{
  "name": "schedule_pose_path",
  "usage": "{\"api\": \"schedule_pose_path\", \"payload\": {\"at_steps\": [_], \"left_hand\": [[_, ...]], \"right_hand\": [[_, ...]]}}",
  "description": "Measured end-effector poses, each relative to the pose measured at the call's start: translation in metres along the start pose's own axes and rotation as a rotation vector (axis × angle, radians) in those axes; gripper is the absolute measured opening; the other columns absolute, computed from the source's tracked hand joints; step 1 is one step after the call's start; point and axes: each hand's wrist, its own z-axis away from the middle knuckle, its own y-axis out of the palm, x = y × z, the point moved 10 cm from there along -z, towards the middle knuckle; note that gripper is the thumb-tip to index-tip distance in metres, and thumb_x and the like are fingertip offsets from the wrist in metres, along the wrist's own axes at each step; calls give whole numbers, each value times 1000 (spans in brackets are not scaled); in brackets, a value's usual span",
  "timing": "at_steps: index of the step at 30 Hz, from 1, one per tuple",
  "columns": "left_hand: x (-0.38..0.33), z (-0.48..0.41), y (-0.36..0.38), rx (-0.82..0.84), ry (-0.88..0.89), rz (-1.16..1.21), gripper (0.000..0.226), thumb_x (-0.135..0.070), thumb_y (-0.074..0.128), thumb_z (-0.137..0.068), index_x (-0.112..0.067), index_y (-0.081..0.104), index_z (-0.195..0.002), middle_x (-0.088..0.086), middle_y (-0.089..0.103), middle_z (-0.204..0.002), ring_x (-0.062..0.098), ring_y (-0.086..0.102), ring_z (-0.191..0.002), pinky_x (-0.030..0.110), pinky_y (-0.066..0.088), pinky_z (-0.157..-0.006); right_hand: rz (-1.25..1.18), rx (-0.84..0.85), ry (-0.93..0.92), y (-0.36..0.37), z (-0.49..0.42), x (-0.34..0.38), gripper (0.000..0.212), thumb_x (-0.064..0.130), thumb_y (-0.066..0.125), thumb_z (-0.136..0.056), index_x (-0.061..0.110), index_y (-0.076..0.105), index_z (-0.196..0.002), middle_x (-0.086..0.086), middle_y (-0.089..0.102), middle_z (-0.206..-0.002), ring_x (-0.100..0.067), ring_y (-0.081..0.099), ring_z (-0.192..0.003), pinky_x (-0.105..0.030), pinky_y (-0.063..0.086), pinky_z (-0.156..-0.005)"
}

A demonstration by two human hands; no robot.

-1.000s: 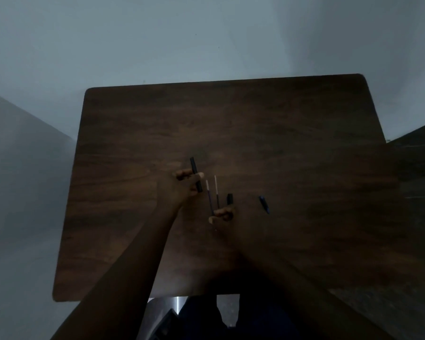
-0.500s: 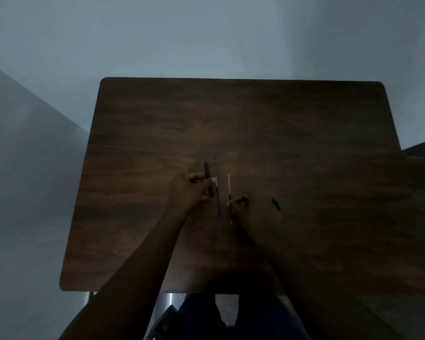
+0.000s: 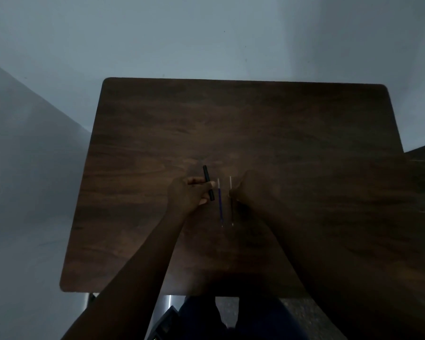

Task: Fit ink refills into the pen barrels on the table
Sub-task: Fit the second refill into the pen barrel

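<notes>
While closed around a black pen barrel (image 3: 208,183), left hand (image 3: 187,195) hovers over tabletop (image 3: 280,123). Just right of that grip, blue refill (image 3: 220,203) lying flat; beside it, second refill (image 3: 231,201) touched by right hand (image 3: 249,190), grip state unclear.

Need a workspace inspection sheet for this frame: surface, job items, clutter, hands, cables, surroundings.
Surface: dark wood-grain table, dimly lit.
Job's things: black pen barrel in the left hand; blue refill and dark refill lying side by side between the hands.
Clutter: nothing seen.
Grippers: left hand gripping the barrel; right hand at the dark refill, grasp unclear.
Cables: nothing seen.
Surroundings: pale wall; metal table leg; the person's lap below.
</notes>
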Motion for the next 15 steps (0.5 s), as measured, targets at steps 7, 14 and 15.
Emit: {"api": "schedule_pose_path", "payload": {"at_steps": [7, 14, 15], "left_hand": [[1, 1, -2, -1, -29, 23, 29, -15, 83, -78, -7, 67, -102, 7, 70, -80, 13, 64, -60, 18, 53, -46], [0, 3, -1, -8, -36, 34, 25, -15, 83, -77, -10, 66, -96, 7, 70, -79, 8, 63, -52, 18, 53, -45], [1, 3, -1, -9, -38, 28, 28, -16, 83, -77, -10, 67, -98, 8, 71, -81, 10, 64, -56, 18, 52, -45]], "right_hand": [[3, 55, -14, 12, -3, 7, 44, 29, 74, -79, 8, 66, -116, -9, 65, -119, -26, 62, -110, -30, 45, -81], [38, -27, -30, 11, -3, 5, 31, 29, 69, -80, 12, 69, -107, -7, 66, -113, -24, 63, -103, -32, 47, -85], [43, -21, -30, 7, 1, 9, 30, 27, 69, -81, 11, 68, -107, -8, 66, -113, -24, 63, -104, -31, 47, -84]]}}
